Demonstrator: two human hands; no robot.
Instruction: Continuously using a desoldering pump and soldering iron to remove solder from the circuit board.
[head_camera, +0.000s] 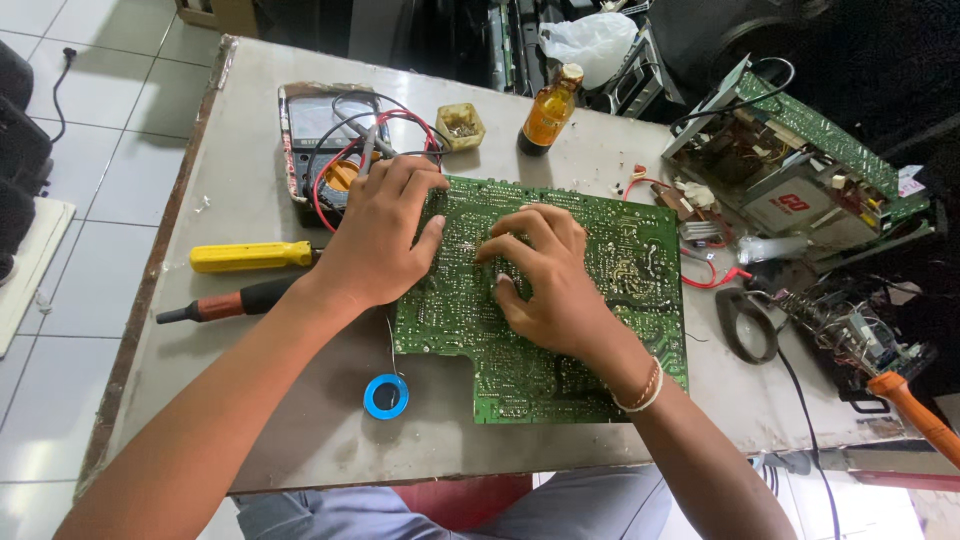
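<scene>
— Left hand (375, 235) resting on the left edge of the green circuit board (540, 300), fingers loosely curled and pressed flat against it, pinching nothing visible.

— And further left on the desk (250, 420)?

— Yellow-handled screwdriver (250, 257) and orange-and-black-handled tool (225, 302), both lying untouched, apart from the hand. Multimeter (320, 140) with red and black leads just behind the fingers. Blue roll of tape (386, 396) just off the board's lower left corner.

— Right hand (545, 280)?

— Planted near the board's middle, fingers bent, tips pressed down on the solder side; nothing seen gripped, though the fingertips partly hide what lies beneath.

— How far along, judging by this?

— Seemingly early or mid-inspection: board laid solder side up, flat at the centre of the desk, no probe or iron in either hand, tools idle. Actual testing or repair apparently left to do.

— Look of the board?

— Large, green, notched at the lower left, densely covered with pale traces and solder points; no damage discernible at this size.

— To the right?

— Amber bottle (549, 110) behind, an opened chassis with another green board (800, 160), loose wires, an orange-handled tool (915, 410) at the far edge.
</scene>
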